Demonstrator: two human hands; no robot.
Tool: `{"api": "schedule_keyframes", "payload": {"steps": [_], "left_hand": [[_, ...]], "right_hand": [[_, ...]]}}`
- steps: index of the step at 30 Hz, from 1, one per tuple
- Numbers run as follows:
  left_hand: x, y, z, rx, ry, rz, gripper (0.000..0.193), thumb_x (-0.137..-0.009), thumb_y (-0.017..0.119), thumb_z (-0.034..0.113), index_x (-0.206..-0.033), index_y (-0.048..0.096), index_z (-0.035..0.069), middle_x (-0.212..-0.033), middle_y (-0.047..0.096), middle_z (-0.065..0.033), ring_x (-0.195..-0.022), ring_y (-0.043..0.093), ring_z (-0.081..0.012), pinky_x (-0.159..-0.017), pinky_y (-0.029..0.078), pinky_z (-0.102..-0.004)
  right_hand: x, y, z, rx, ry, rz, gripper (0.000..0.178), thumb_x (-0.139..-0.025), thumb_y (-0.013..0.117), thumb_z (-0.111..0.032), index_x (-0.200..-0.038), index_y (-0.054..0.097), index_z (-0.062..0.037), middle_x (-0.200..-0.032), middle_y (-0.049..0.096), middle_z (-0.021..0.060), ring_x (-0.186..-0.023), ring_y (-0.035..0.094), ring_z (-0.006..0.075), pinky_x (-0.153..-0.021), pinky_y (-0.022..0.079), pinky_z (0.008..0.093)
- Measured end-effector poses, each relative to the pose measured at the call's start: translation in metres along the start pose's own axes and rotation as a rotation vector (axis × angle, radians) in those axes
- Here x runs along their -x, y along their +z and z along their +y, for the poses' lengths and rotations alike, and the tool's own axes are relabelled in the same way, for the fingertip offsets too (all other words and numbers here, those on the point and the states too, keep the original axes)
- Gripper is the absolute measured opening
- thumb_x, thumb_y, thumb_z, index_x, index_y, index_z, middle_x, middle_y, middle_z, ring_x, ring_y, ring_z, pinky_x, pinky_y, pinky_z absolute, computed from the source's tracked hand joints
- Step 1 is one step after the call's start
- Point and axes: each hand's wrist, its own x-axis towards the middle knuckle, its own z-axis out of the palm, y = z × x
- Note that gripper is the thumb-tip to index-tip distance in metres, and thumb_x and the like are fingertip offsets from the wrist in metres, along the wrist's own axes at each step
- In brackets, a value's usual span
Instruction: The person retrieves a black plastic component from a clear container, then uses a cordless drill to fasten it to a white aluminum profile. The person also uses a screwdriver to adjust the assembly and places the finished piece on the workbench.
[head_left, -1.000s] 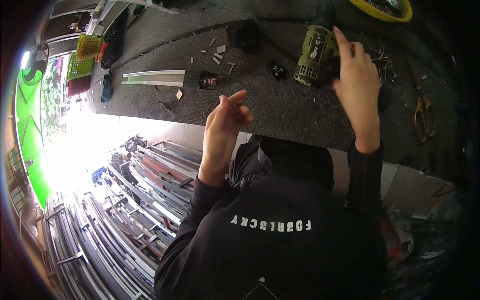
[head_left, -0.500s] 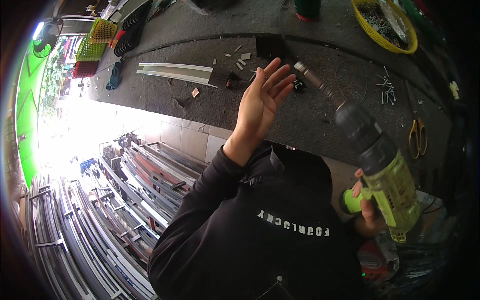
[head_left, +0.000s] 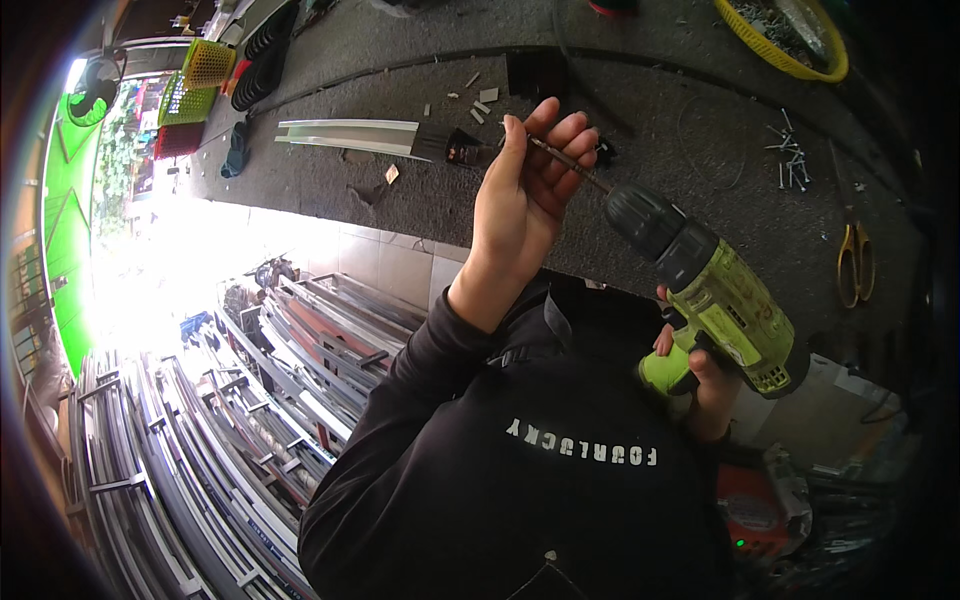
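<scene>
My right hand [head_left: 708, 385] grips a lime-green and black cordless drill [head_left: 728, 310] by its handle. A long, thin bit [head_left: 572, 163] sticks out of its black chuck [head_left: 645, 220] toward the upper left. My left hand [head_left: 525, 200] is raised over the bench edge, palm facing me, its fingers loosely cupped and the thumb apart from them. The bit crosses in front of these fingers, and its end lies in the gap by the thumb; whether they touch cannot be made out. Beyond that hand lies a silvery metal channel [head_left: 350, 136] with a dark end piece [head_left: 450, 146].
On the dark bench [head_left: 700, 240] lie loose screws [head_left: 790, 160], yellow-handled scissors [head_left: 855, 265] and small light offcuts [head_left: 487, 96]. A yellow basket [head_left: 780, 60] of hardware stands at the far right. Long metal profiles [head_left: 200, 480] fill racks at lower left. A red device [head_left: 750, 510] sits at lower right.
The drill has moved left and up, bringing its bit to my left hand. The left fingers, stretched out before, have curled inward around the bit's end.
</scene>
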Motion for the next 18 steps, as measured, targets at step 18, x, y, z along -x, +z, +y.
{"api": "schedule_keyframes", "payload": {"steps": [18], "left_hand": [[0.008, -0.039, -0.017, 0.047, 0.094, 0.05, 0.045, -0.109, 0.039, 0.02, -0.152, 0.035, 0.01, -0.133, 0.055, -0.0095, -0.129, 0.052, -0.0258, -0.113, 0.042, -0.0386]], "right_hand": [[-0.058, 0.043, -0.047, -0.31, 0.425, -0.012, 0.028, -0.095, 0.064, -0.013, -0.115, 0.065, 0.0058, -0.082, 0.064, 0.0051, -0.077, 0.062, 0.0118, -0.073, 0.05, 0.026]]}}
